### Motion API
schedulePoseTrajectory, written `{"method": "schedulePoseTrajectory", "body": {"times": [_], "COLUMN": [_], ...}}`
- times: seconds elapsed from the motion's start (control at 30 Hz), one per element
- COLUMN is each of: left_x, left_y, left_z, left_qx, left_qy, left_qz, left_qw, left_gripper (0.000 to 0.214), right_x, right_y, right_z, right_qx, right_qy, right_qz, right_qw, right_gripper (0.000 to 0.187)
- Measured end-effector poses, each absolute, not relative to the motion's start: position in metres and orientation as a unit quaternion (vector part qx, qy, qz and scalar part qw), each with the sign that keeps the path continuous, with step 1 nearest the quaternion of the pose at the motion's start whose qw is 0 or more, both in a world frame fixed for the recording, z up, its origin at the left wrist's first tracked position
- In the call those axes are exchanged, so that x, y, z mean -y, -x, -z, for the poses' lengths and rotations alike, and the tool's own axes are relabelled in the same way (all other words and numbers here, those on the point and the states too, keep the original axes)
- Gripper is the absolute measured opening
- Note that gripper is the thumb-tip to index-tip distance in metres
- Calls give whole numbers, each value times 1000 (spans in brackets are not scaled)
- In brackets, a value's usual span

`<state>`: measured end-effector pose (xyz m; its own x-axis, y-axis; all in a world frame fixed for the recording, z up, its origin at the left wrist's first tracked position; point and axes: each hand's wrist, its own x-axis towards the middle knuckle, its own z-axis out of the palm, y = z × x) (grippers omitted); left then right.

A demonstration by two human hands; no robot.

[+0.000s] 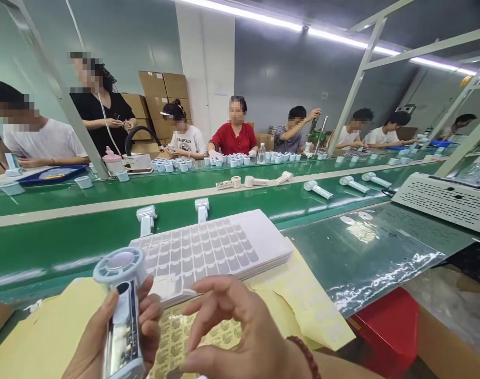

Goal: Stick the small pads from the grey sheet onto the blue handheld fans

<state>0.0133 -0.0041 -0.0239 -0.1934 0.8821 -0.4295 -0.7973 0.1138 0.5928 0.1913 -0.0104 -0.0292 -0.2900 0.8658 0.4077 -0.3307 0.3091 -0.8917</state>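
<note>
My left hand (100, 337) is wrapped round the handle of a pale blue handheld fan (120, 295), its round head pointing up and away from me. My right hand (232, 329) hovers just right of the fan, thumb and forefinger curved toward each other in a pinch; whether they hold anything is too small to see. Behind the hands lies a stack of white label sheets (212, 245) with a grid of small stickers. Yellow backing sheets (303, 310) lie under and beside the stack.
A green conveyor belt (106, 231) runs across in front of me, carrying more fans (147, 218) and parts. Several other people sit or stand along its far side. A white perforated panel (445, 200) lies at right, a red bin (386, 326) below it.
</note>
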Motion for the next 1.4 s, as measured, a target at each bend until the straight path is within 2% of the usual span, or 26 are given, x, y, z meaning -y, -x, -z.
{"method": "schedulePoseTrajectory", "body": {"times": [0.13, 0.3, 0.43, 0.97, 1.2, 1.4], "left_x": [9, 15, 18, 20, 21, 20], "left_y": [-19, -29, -37, -41, -35, -38], "left_z": [35, 24, 8, -4, 3, 3], "left_qx": [-417, -424, -428, -423, -406, -375], "left_qy": [-60, -17, -12, -29, 9, 60], "left_qz": [-674, -676, -672, -670, -679, -685], "left_qw": [607, 603, 605, 609, 612, 621], "left_gripper": [26, 18, 30, 30, 16, 24], "right_x": [13, 18, 22, 19, 20, 21], "right_y": [-168, -154, -148, -141, -140, -138], "right_z": [41, 32, 25, 27, 25, 21], "right_qx": [529, 481, 457, 454, 451, 459], "right_qy": [193, 228, 258, 276, 293, 313], "right_qz": [-582, -620, -635, -636, -632, -621], "right_qw": [586, 576, 567, 560, 558, 553], "right_gripper": [59, 62, 61, 63, 62, 60]}}
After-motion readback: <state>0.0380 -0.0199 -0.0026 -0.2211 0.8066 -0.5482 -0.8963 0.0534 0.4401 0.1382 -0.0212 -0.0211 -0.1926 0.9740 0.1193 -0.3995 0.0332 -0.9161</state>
